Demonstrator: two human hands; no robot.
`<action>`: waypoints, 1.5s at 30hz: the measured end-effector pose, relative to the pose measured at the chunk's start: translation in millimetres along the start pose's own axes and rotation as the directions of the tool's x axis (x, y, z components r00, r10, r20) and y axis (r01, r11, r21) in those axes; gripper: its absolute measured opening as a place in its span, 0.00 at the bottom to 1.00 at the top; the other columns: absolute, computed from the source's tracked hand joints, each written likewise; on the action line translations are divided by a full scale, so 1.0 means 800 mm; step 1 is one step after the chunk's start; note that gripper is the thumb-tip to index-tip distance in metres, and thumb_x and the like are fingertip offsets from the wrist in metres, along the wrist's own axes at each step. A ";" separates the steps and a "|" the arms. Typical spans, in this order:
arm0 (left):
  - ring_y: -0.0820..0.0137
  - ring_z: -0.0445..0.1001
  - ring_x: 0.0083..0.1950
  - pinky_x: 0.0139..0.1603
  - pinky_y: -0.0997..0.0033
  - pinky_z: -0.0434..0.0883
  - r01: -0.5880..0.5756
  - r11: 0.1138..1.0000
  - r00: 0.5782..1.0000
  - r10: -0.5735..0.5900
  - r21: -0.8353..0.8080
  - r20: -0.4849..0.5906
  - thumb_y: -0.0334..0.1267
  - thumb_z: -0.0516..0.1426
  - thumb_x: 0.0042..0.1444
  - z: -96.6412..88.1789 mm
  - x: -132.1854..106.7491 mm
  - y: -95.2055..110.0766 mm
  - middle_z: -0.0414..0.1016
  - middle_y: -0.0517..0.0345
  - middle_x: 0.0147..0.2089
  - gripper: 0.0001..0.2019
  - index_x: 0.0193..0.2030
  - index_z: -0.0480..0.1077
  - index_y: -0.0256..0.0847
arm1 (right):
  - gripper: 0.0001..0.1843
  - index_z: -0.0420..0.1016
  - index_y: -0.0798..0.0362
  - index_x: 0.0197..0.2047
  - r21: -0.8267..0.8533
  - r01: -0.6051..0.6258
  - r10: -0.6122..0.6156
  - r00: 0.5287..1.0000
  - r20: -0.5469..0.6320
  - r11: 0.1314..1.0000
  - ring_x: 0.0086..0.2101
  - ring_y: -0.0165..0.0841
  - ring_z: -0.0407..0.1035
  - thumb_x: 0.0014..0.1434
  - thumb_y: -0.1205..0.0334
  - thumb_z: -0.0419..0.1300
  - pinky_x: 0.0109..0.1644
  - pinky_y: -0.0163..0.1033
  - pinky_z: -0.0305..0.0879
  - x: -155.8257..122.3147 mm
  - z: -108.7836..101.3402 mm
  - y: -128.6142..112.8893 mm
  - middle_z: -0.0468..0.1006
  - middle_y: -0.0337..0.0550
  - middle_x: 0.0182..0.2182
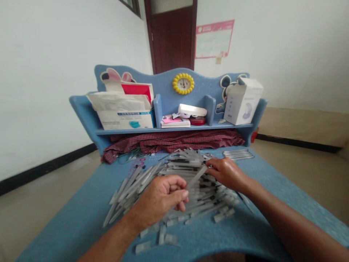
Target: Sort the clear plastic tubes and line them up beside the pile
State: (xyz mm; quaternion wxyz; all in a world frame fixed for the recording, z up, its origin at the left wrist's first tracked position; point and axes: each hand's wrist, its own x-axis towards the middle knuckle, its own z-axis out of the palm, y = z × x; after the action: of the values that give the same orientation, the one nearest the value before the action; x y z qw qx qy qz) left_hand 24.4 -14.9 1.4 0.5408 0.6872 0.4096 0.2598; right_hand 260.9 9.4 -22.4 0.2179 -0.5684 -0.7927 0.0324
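Observation:
A frosted, see-through pen barrel (197, 175) slants between my two hands over the middle of the desk. My left hand (165, 194) has its fingers curled and closed round the lower end. At the upper end, the fingertips of my right hand (223, 171) pinch the barrel; whether they hold something smaller too is hidden. Beneath both hands spreads a heap of pen parts (174, 171), with pale barrels, some dark ends and thin refills. Short clear caps (143, 247) lie loose at the front. Several pens (238, 154) lie side by side at the back right.
The blue desk (89, 211) has a shelf behind it with a mask box (125, 118), a yellow flower-shaped clock (183, 83), some booklets (175, 123) and a white carton (244, 102). A red checked cloth (174, 140) is bunched under the shelf.

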 end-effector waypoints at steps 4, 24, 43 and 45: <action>0.73 0.73 0.24 0.27 0.76 0.66 0.001 1.000 0.998 0.000 0.012 -0.062 0.39 0.57 0.47 -0.004 0.004 -0.001 0.74 0.61 0.25 0.08 0.32 0.68 0.36 | 0.12 0.76 0.52 0.33 0.035 0.025 -0.025 1.000 -0.003 0.999 0.31 0.32 0.72 0.61 0.63 0.51 0.36 0.33 0.57 -0.003 0.007 0.003 0.79 0.43 0.29; 0.75 0.70 0.21 0.25 0.76 0.67 -0.024 0.996 0.979 0.040 0.082 -0.200 0.41 0.58 0.44 -0.036 0.016 -0.012 0.74 0.61 0.25 0.10 0.31 0.70 0.37 | 0.12 0.76 0.54 0.30 0.245 -0.017 0.054 0.988 -0.143 0.969 0.18 0.25 0.62 0.58 0.60 0.53 0.22 0.29 0.57 -0.042 -0.066 0.033 0.67 0.35 0.17; 0.76 0.69 0.19 0.22 0.78 0.65 0.042 0.991 0.997 -0.033 0.130 -0.069 0.41 0.59 0.44 -0.037 0.014 -0.012 0.73 0.61 0.22 0.11 0.33 0.73 0.36 | 0.14 0.76 0.54 0.28 0.259 0.016 0.001 0.998 -0.066 0.966 0.17 0.23 0.60 0.59 0.58 0.54 0.21 0.28 0.57 -0.059 -0.087 0.039 0.65 0.34 0.17; 0.76 0.68 0.18 0.21 0.78 0.65 0.074 0.989 0.997 -0.073 0.127 -0.013 0.40 0.60 0.44 -0.039 0.011 -0.009 0.74 0.62 0.22 0.11 0.33 0.73 0.36 | 0.13 0.76 0.53 0.28 0.299 0.018 -0.008 0.999 -0.033 0.954 0.17 0.23 0.60 0.58 0.58 0.54 0.20 0.28 0.57 -0.061 -0.090 0.041 0.66 0.34 0.17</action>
State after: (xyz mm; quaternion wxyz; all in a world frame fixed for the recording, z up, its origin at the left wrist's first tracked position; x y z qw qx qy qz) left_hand 2.0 9.4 2.5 0.5031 0.7037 0.4528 0.2158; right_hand 330.4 -37.7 17.9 0.3141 -0.5242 -0.7788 0.1415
